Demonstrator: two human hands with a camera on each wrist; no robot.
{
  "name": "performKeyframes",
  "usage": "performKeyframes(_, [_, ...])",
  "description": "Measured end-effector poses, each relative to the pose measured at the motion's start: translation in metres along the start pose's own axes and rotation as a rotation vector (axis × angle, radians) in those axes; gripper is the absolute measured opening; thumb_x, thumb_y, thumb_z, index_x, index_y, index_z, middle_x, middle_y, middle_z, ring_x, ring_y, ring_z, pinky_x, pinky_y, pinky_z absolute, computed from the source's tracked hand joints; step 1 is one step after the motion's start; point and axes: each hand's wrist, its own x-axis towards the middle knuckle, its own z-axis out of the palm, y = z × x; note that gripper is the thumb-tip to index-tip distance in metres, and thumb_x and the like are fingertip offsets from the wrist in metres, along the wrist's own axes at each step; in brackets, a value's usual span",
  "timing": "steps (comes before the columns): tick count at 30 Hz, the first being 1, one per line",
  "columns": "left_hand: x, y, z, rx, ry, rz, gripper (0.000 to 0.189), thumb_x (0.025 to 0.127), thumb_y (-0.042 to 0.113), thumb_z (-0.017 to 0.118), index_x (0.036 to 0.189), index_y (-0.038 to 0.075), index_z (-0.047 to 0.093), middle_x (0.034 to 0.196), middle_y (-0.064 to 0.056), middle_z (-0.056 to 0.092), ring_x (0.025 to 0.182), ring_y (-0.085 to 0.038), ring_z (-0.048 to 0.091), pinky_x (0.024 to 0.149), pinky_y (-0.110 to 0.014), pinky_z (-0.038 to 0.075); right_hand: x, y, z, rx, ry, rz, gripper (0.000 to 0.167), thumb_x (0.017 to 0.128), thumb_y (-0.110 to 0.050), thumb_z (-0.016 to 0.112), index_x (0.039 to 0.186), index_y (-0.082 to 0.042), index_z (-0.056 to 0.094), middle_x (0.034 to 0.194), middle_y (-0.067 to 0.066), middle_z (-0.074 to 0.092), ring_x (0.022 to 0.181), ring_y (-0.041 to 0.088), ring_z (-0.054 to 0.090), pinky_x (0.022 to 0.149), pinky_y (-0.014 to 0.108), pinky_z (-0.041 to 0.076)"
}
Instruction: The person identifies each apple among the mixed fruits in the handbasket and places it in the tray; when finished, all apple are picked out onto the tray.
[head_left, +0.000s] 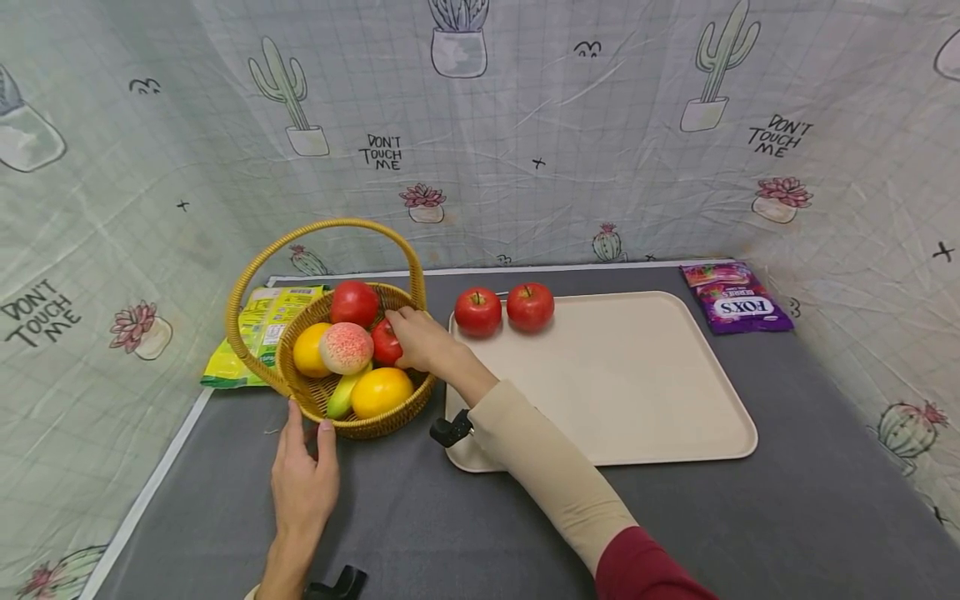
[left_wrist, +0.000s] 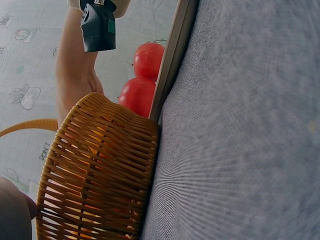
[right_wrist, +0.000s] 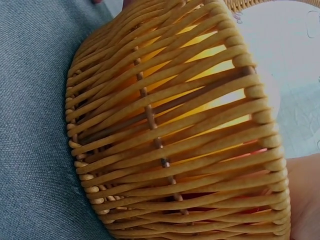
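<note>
A yellow wicker basket (head_left: 372, 429) with a tall arched handle stands on the left of the table. In it lie a red apple (head_left: 354, 303), a peach (head_left: 347, 348), an orange fruit (head_left: 309, 350), a yellow fruit (head_left: 382, 392) and part of a green-yellow banana (head_left: 341, 397). My right hand (head_left: 422, 340) reaches over the rim, fingers bent around another red apple (head_left: 386, 342); the wicker hides this grasp in the right wrist view. With fairly straight thumb and finger, my left hand (head_left: 303, 483) touches the basket's near side. Two red apples (head_left: 477, 312) sit at the tray's back left corner.
A beige rectangular tray (head_left: 607, 383) lies right of the basket. Behind the basket is a yellow-green packet (head_left: 262, 333); a purple Fox's packet (head_left: 737, 297) lies at the back right. Patterned cloth hangs around the grey table (head_left: 420, 533).
</note>
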Motion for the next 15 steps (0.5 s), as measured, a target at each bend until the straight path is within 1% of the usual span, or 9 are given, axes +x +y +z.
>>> performKeyframes(4, [-0.0001,-0.0001,0.0003,0.003,0.001,0.001,0.069,0.106,0.041,0.043,0.161,0.01,0.016,0.16,-0.023,0.034,0.127,-0.045,0.054,0.106,-0.065,0.04,-0.0001,0.0,0.0005,-0.003,0.009,-0.009,0.081,0.086,-0.029,0.079,0.152,-0.008,0.039,0.151,0.01,0.047,0.135,0.024,0.05,0.117,0.035,0.04])
performKeyframes(10, [-0.0001,-0.0016,0.0001,-0.007,0.01,0.016,0.068,0.106,0.039,0.044,0.161,0.01,0.017,0.16,-0.022,0.034,0.126,-0.045,0.055,0.106,-0.065,0.04,-0.0011,0.0004,0.0028,-0.018,0.019,-0.02,0.082,0.086,-0.03,0.078,0.154,-0.011,0.036,0.153,0.007,0.047,0.138,0.023,0.048,0.119,0.035,0.038])
performKeyframes(15, [0.0001,-0.001,0.0004,-0.006,0.002,0.009,0.069,0.106,0.041,0.043,0.161,0.011,0.016,0.161,-0.021,0.032,0.127,-0.045,0.055,0.106,-0.065,0.04,-0.0031,0.0026,0.0046,-0.013,0.062,-0.053,0.082,0.085,-0.029,0.08,0.153,-0.01,0.039,0.15,0.008,0.049,0.137,0.024,0.048,0.118,0.035,0.038])
